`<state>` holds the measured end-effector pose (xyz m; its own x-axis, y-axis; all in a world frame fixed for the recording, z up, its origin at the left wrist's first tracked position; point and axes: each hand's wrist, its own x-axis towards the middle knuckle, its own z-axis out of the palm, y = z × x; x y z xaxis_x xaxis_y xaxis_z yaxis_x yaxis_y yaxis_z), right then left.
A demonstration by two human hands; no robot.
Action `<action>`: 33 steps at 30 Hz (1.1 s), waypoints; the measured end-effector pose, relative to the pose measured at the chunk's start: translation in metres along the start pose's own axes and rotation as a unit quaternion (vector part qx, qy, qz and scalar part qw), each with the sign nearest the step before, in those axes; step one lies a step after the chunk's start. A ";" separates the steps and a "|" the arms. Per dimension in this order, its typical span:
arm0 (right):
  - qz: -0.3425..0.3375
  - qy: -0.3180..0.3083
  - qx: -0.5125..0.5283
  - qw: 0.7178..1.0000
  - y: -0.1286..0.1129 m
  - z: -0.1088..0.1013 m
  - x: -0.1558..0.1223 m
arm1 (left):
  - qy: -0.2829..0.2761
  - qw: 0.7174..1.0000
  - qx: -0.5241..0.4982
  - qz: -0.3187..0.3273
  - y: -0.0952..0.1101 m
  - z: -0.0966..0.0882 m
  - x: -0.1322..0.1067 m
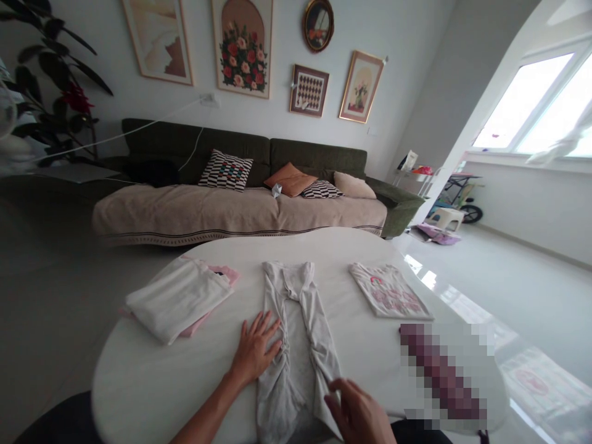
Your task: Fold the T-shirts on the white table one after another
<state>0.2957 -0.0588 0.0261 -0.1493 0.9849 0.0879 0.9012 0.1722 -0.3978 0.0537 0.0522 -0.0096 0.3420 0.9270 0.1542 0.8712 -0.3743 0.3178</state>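
A light grey garment lies lengthwise on the white table in front of me. Two long gathered strips run down its sides from the far end, and its exact kind is not clear. My left hand rests flat on its left side, fingers spread. At the near right edge, my right hand has its fingers curled in against the cloth, seemingly pinching it. The garment's near end runs out of view at the bottom. Left of it is a pile of white and pink clothes; to the right sits a folded white shirt with a pink print.
The white table has a rounded edge. A pixelated dark reddish patch covers something at its right side. Behind stands a green sofa with a beige cover and cushions. A white stool stands on the floor at right.
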 end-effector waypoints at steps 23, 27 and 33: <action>0.117 -0.008 -0.075 0.990 -0.012 0.068 0.298 | -0.060 0.996 -0.062 -0.024 -0.005 -0.005 0.007; 0.136 -0.001 -0.093 0.986 -0.020 0.072 0.297 | -0.062 0.995 -0.070 -0.024 -0.004 -0.008 0.007; 0.139 0.007 -0.106 0.985 -0.028 0.067 0.294 | -0.064 0.995 -0.073 -0.033 -0.001 -0.011 0.007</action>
<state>0.1993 0.2274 0.0015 0.1186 0.9928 0.0151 0.9715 -0.1129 -0.2087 0.0511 0.0588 0.0009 0.3357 0.9419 0.0110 0.8358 -0.3032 0.4576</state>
